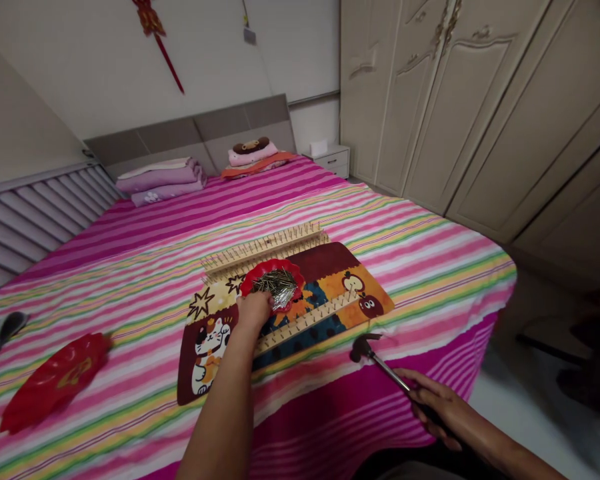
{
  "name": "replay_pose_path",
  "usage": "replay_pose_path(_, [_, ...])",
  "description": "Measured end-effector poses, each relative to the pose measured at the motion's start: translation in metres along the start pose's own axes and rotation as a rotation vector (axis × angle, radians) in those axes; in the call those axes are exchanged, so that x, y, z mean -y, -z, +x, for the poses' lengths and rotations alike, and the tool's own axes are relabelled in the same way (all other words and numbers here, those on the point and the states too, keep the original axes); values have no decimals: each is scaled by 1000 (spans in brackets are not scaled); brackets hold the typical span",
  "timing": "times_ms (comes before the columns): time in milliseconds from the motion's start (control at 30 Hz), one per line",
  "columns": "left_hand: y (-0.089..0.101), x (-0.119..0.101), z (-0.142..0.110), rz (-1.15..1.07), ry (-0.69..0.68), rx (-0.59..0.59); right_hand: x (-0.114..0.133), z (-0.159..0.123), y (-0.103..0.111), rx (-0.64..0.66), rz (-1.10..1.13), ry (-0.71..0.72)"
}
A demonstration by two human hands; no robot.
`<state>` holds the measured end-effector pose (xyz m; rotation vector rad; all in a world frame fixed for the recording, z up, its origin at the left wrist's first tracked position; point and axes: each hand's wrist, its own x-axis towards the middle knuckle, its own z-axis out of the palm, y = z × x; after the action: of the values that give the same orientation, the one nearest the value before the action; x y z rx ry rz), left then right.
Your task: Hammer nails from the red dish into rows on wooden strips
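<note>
At the left hand [256, 309], its pinch unclear, a scalloped red bowl [299, 280] is holding metal nails [281, 283]. The right hand [434, 399] is clasping a dark-headed hammer [387, 371].

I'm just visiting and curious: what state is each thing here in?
Left grip: at the red bowl, fingertips hard to make out
Right grip: closed around the handle of the hammer
Hammer: held
Loose nails: heaped in the bowl
Near wooden strip: studded with standing nails
Patterned mat: spread on the bed
Folded bedding: stacked
Wardrobe doors: closed
</note>
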<state>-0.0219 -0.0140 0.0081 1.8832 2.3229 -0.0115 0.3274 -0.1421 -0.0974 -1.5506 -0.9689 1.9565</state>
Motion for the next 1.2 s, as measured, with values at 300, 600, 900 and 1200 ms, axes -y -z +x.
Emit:
replay_pose_path(300, [4,33,-17,-881,4,-94,7,-8,-4,-41,-6,25])
replay_pose_path(600, [7,45,-70,-1411,226,-210,6,-9,-3,-25,-30,47])
replay_pose_path(900, [-37,49,-123,-1411,400,-446,11,-13,-7,-57,-34,5])
replay_pose_path(1200, [-66,50,-118,-1150,477,-468,13,-16,-8,-77,-65,-11])
